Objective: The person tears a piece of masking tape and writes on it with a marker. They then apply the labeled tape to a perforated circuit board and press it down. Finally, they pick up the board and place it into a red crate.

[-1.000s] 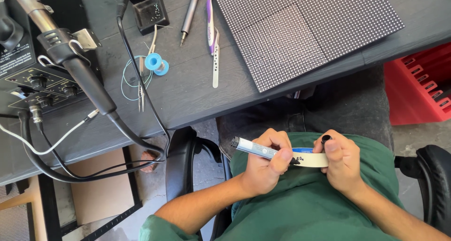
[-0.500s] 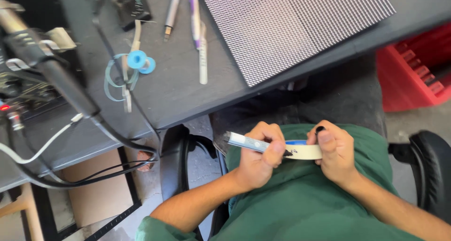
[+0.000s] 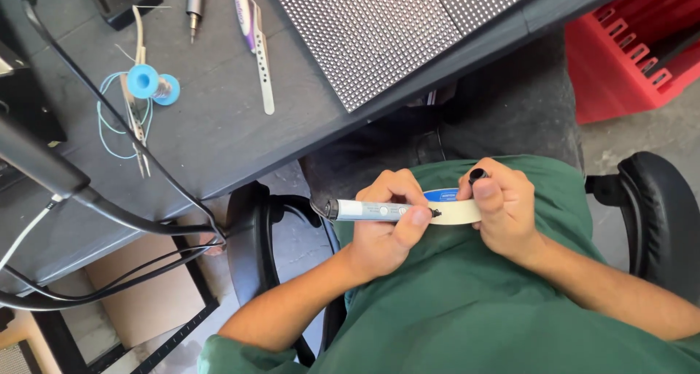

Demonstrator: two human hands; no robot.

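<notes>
Crosswise — marker (image 3: 379,211), tip rightward, clenched in left hand (image 3: 386,224); tape roll (image 3: 453,208) gripped in right hand (image 3: 507,210).

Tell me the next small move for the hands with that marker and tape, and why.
Probably draw the marker tip along the tape roll, keeping the roll pinned. The left hand grips the marker with its tip right at the pale roll's outer face, while the right hand holds the roll and a black cap sits by that thumb. Everything is over the lap, off the desk.
</notes>
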